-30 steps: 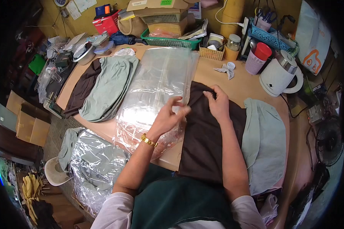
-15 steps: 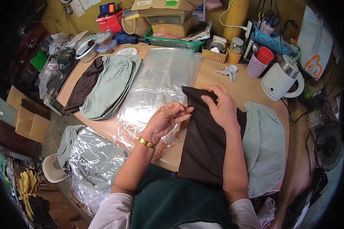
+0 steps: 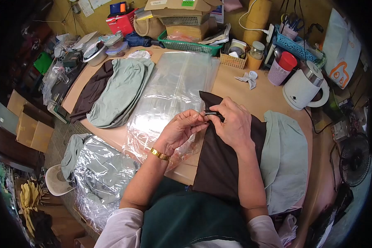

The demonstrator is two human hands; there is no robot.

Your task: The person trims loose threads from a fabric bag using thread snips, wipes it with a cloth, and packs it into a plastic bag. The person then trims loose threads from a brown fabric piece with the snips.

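Observation:
A dark brown cloth piece (image 3: 219,161) lies on the table in front of me, its far corner pointing away. My right hand (image 3: 234,124) pinches a small fold of it near the left edge, thumb against fingers. Just left of that fold, the fingertips of my left hand (image 3: 184,126) are pressed together at the cloth's edge. Whether a thread or anything else small is between them, I cannot make out. A gold watch (image 3: 159,154) is on my left wrist. Beside the brown cloth, on its right, lies a pale grey-green cloth piece (image 3: 287,161).
Clear plastic bags (image 3: 173,78) lie left of my hands. Beyond them are grey-green cloth (image 3: 122,91) and dark brown cloth (image 3: 96,89). A white kettle (image 3: 304,89) stands at the back right, a green basket (image 3: 190,47) at the back. Plastic-wrapped cloth (image 3: 103,169) sits lower left.
My right hand has come down and left towards my left hand, and its parted thumb and fingers have closed on a fold of the brown cloth. My left hand has hardly moved.

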